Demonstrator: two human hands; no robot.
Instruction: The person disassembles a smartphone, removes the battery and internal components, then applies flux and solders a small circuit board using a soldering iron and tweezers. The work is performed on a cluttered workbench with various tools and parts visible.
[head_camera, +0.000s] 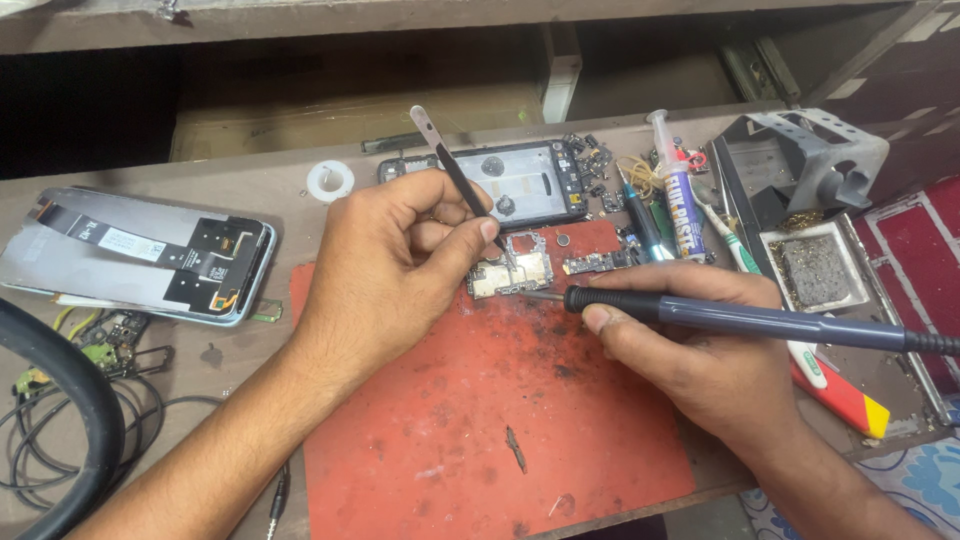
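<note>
Tweezers (455, 172) + iron (740, 322) (board (512, 272) between)

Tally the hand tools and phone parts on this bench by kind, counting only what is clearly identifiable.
Tweezers, in left hand: 1
Soldering iron, in right hand: 1
Circuit boards, on the red mat: 2
Phone frame: 1
Opened phone back: 1
Flux syringe: 1
Total: 7

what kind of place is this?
Most likely a phone repair bench. The right hand holds a soldering iron to a small circuit board on a red mat, the left hand holds tweezers, and an opened phone lies alongside.
</note>
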